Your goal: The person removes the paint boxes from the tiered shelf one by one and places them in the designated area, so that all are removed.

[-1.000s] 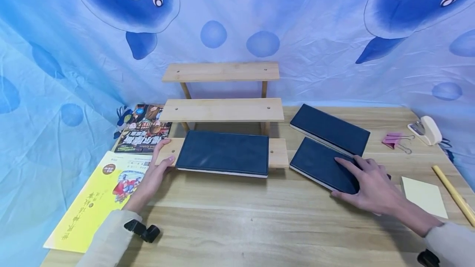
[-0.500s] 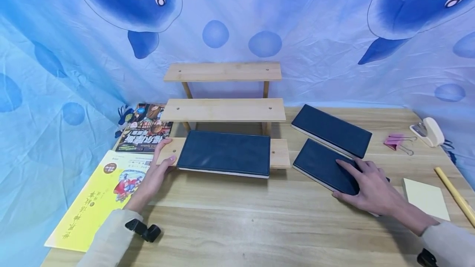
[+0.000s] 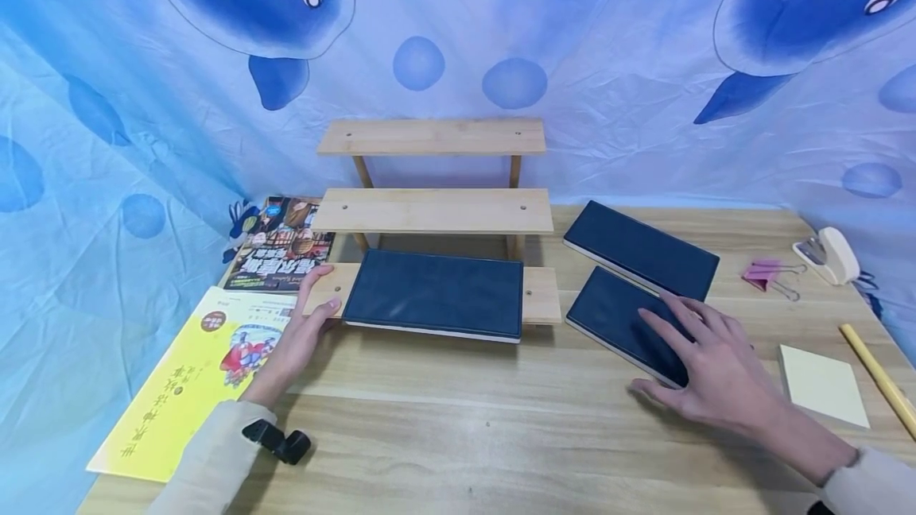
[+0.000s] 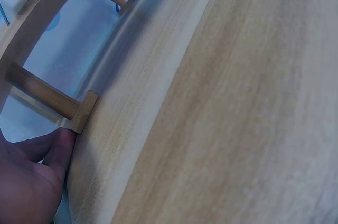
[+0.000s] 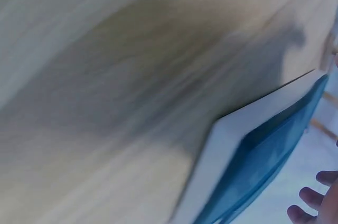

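Observation:
My left hand (image 3: 296, 344) grips the left end of the lowest step of a three-tier wooden rack (image 3: 541, 292). In the left wrist view its fingertips meet the rack's foot (image 4: 84, 113). Across that step lies a flat navy-topped, white-sided slab (image 3: 436, 294), book-like in shape. Two similar slabs lie at an angle on the table, a back one (image 3: 640, 249) and a front one (image 3: 617, 316). Over the front slab's near right end my right hand (image 3: 723, 376) spreads its fingers, covering that corner. The right wrist view shows loosely bent fingers (image 5: 311, 198) apart from the slab's blue top (image 5: 269, 150).
At left lie a yellow book (image 3: 164, 396) and a dark-covered book (image 3: 282, 249). To the right are pink binder clips (image 3: 766, 272), a white stapler-like item (image 3: 833, 255), a pale sticky-note pad (image 3: 823, 384) and a yellow stick (image 3: 876, 372). A blue curtain (image 3: 458, 30) hangs behind.
My right hand has loosened from the front slab's near end, its fingers spreading and shifting slightly. The left hand keeps its grip on the rack. The slabs stay in place.

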Available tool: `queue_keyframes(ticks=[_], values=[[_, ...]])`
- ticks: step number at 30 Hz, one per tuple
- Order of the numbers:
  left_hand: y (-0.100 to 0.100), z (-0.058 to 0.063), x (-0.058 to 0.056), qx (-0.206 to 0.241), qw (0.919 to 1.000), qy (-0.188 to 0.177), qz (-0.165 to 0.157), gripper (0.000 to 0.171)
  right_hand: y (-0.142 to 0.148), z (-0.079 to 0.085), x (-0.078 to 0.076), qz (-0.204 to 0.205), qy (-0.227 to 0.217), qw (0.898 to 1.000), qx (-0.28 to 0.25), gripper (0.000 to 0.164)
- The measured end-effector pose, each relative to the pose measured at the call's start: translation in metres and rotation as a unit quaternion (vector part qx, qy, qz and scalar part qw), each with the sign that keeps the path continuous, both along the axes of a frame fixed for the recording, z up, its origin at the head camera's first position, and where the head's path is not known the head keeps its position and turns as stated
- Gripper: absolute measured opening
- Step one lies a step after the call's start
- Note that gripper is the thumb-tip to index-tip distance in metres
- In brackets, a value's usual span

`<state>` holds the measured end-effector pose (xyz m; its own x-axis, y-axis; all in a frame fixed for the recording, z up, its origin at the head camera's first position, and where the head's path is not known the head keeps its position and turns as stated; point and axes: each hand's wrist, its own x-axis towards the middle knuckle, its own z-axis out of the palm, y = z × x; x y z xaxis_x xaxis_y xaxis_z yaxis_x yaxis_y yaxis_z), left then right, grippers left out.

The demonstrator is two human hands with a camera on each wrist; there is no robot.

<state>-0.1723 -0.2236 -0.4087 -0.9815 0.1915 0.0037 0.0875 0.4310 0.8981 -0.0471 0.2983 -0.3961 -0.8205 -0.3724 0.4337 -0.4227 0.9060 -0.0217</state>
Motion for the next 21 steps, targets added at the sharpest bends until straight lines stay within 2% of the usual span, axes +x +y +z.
queue_keyframes(ticks=[10,15,21], values=[[0.0,0.0,0.001,0.008,0.9999,-0.007,-0.004,0.053,-0.039,0.023,-0.001,0.061,0.026,0.998,-0.024,0.086],[0.0,0.002,0.001,-0.007,1.0,-0.002,0.002,0.053,-0.068,0.039,-0.009,0.114,0.06,0.99,-0.056,0.084],[0.001,0.002,0.001,-0.002,1.0,-0.003,0.003,0.053,-0.102,0.052,-0.02,0.134,0.054,0.988,-0.053,0.09]])
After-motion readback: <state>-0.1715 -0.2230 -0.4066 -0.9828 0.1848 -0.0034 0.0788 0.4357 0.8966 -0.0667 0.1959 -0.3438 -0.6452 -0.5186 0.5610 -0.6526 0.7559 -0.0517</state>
